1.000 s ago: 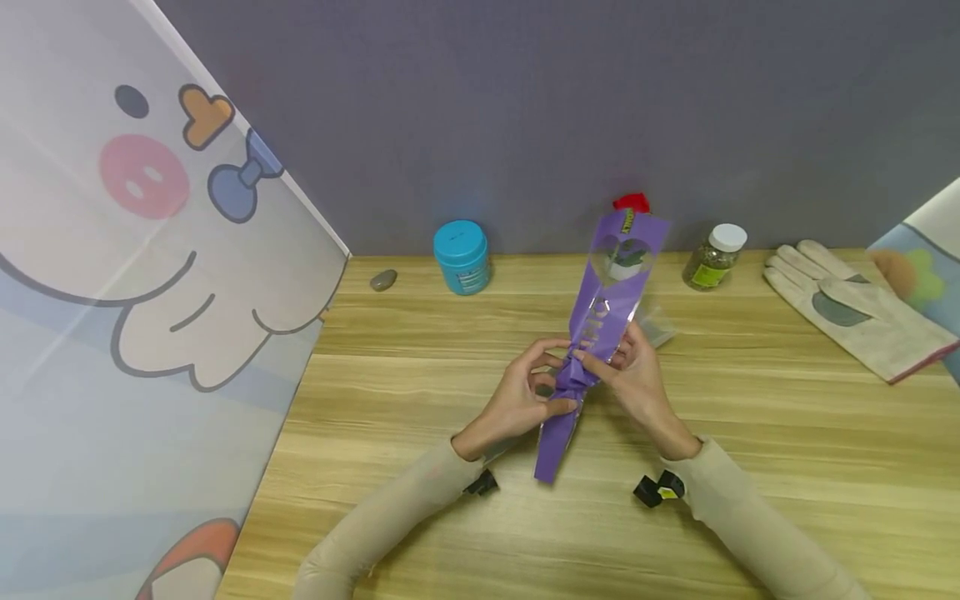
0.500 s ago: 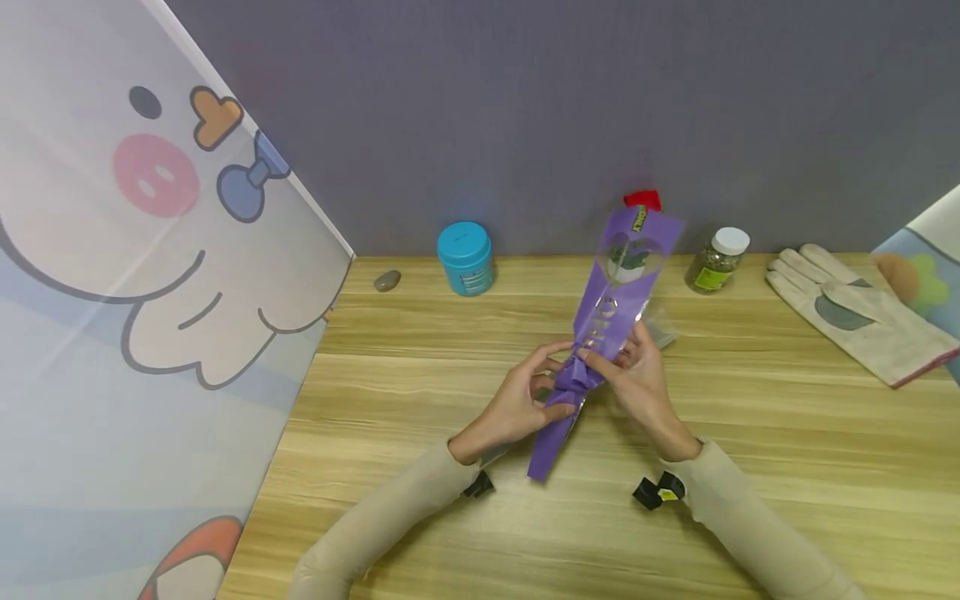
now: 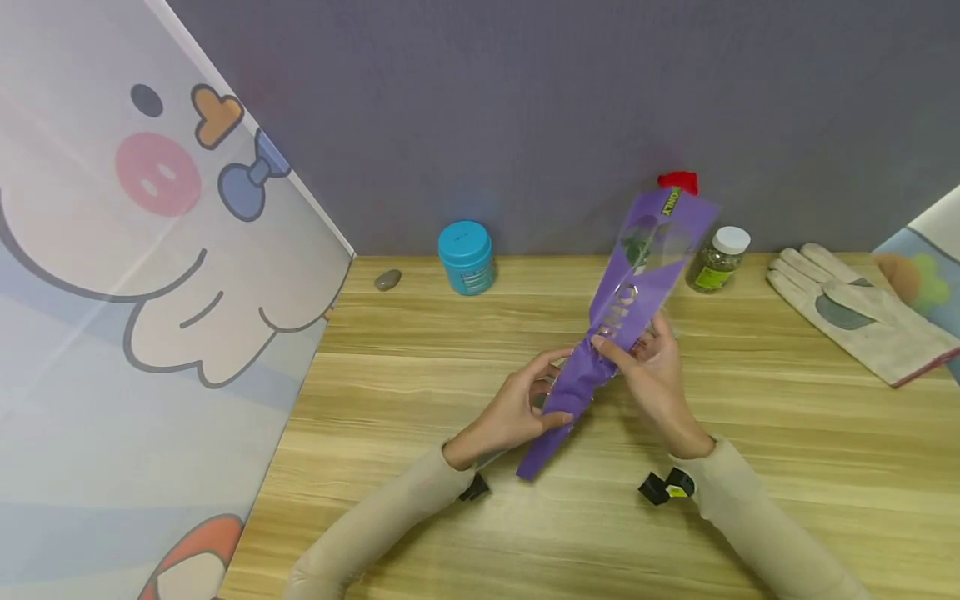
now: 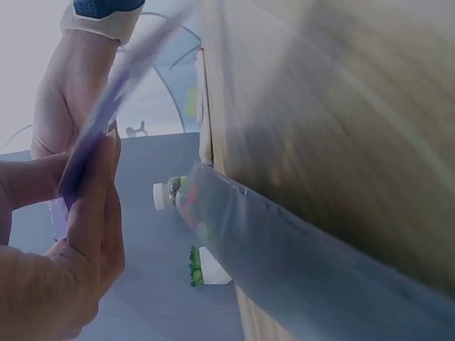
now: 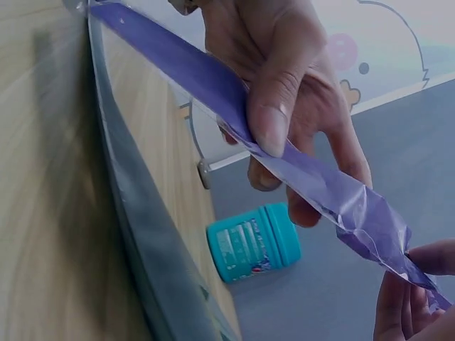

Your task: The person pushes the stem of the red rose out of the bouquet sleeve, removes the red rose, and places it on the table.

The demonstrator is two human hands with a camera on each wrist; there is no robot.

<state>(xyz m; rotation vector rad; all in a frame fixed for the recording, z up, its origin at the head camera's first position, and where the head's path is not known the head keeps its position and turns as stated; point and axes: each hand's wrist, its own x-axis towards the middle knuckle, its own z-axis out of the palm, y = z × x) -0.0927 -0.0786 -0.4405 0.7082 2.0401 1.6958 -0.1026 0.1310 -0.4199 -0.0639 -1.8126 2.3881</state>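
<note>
A long purple wrapping sleeve [image 3: 581, 379] with a clear window near its top and silver lettering slants up to the right in the head view. Near its narrow lower end my left hand [image 3: 517, 412] pinches it, thumb on top and fingers behind. My right hand [image 3: 660, 383] pinches the sleeve around its middle, thumb in front. Between the hands the film is creased, as the right wrist view shows. A greyish translucent sheet [image 4: 284, 249] runs below the hands in both wrist views; the head view mostly hides it.
At the table's back edge stand a blue jar [image 3: 467, 258], a white-capped bottle [image 3: 716, 262] and a grey stone [image 3: 387, 279]. A work glove [image 3: 855, 312] lies at right. A white-potted plant [image 4: 210, 266] and a red item [image 3: 678, 182] sit behind the sleeve.
The sleeve's top has swung right and slightly up, now overlapping the bottle's edge. My right hand has shifted right with it, and the bunched middle looks more stretched out.
</note>
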